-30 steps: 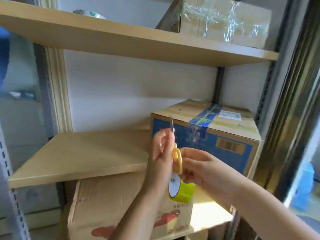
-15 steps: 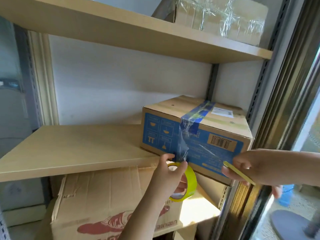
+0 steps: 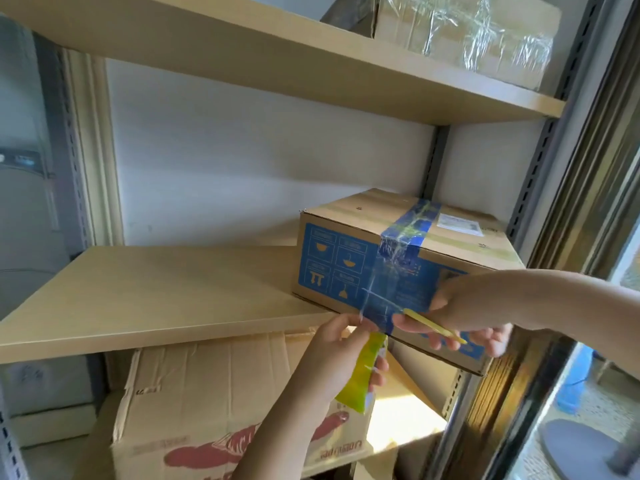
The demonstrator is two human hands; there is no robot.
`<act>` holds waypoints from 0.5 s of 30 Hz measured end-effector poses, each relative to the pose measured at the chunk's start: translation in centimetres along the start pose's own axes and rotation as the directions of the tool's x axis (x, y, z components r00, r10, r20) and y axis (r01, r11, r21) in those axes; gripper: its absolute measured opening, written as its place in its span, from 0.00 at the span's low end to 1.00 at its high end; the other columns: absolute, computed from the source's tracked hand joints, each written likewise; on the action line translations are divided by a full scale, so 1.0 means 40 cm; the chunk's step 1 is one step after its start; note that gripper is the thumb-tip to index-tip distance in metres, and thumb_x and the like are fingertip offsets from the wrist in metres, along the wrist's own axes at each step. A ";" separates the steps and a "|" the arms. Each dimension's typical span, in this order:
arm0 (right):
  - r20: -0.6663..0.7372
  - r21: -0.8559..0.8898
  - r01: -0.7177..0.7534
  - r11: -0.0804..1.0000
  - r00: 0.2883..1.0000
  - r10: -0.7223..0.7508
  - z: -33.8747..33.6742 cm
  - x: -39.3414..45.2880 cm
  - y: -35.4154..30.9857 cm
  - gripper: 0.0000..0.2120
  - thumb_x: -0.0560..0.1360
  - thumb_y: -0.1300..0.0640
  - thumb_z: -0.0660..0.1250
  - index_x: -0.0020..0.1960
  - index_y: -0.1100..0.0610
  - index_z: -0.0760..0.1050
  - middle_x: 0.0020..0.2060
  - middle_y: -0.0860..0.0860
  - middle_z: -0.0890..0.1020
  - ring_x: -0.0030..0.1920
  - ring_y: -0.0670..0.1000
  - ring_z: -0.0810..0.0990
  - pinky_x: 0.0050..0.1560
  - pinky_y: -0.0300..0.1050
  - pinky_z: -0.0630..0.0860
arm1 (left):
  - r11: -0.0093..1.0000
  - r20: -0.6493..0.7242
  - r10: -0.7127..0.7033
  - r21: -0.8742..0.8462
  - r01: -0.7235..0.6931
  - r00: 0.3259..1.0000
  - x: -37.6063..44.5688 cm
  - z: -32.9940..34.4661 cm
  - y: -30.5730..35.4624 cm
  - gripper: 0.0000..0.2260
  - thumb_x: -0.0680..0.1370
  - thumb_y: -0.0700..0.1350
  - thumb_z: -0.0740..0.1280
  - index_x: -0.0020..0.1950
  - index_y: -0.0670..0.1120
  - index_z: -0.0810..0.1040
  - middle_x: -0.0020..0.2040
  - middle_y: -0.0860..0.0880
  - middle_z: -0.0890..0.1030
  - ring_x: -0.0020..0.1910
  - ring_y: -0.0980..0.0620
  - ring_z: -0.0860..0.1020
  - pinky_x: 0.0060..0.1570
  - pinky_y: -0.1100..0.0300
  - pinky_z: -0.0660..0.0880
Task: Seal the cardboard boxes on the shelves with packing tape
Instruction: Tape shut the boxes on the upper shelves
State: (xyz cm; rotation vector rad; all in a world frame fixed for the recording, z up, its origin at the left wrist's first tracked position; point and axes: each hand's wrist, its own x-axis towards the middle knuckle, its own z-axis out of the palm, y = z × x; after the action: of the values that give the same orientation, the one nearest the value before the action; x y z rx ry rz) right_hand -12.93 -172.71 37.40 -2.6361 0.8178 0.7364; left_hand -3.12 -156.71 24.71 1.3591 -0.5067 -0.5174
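A cardboard box with a blue printed front [image 3: 332,268] sits on the middle shelf [image 3: 156,299], its right part overhanging the shelf edge. A strip of clear tape [image 3: 384,282] runs over blue tape on its top and down its front. My left hand [image 3: 343,362] grips a yellow-green tape roll [image 3: 363,375] just below the box's lower edge, with the tape stretched up to the box. My right hand [image 3: 471,313] holds yellow-handled scissors [image 3: 433,325] at the tape near the box's bottom front edge.
A plastic-wrapped box [image 3: 464,32] stands on the top shelf [image 3: 242,64]. Below the middle shelf lies a worn box with red print [image 3: 214,403]. Metal shelf uprights [image 3: 540,168] and a door frame stand at the right.
My right hand moved left with the scissors, from beside the box to the tape strip on its front. My left hand tilted the roll downward under the box edge.
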 end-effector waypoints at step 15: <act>-0.287 -0.249 0.487 0.837 0.789 -0.544 0.075 0.141 -0.426 0.16 0.83 0.51 0.58 0.54 0.64 0.76 0.32 0.50 0.75 0.29 0.45 0.75 0.27 0.33 0.71 | 0.988 -0.352 -0.138 0.018 0.154 0.926 -0.156 -0.247 -0.088 0.11 0.81 0.44 0.64 0.54 0.36 0.69 0.30 0.38 0.78 0.24 0.45 0.73 0.28 0.58 0.70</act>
State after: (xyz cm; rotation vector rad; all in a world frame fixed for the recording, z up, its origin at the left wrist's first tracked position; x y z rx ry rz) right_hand -0.03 -160.39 33.77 -2.9755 0.0646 0.1913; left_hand -2.15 -145.68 19.59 1.5017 -0.1260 -0.3736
